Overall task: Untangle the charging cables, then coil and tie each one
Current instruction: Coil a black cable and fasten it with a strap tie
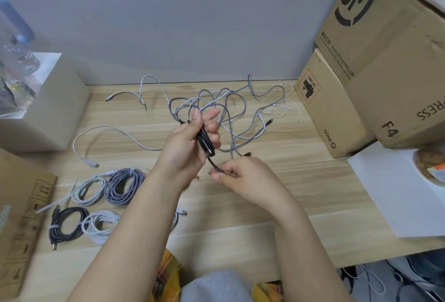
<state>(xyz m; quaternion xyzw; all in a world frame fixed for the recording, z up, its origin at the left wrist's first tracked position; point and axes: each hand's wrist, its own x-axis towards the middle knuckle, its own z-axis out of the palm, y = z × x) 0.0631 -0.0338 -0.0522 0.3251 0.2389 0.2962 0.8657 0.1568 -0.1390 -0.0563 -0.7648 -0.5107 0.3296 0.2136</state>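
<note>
Above the middle of the wooden table, my left hand grips a black cable bunched into a tight coil. Its loose end runs down to my right hand, which pinches it between thumb and fingers. Behind my hands lies a tangle of grey braided and white cables. One loose white cable trails off to the left. Several coiled, tied cables lie at the front left: a grey braided coil, a white coil, a black coil and another white coil.
Cardboard boxes stand at the right and left; another box lies at the front left. A white sheet covers the right table edge. Loose white ties lie near the coils. A grey wall backs the table.
</note>
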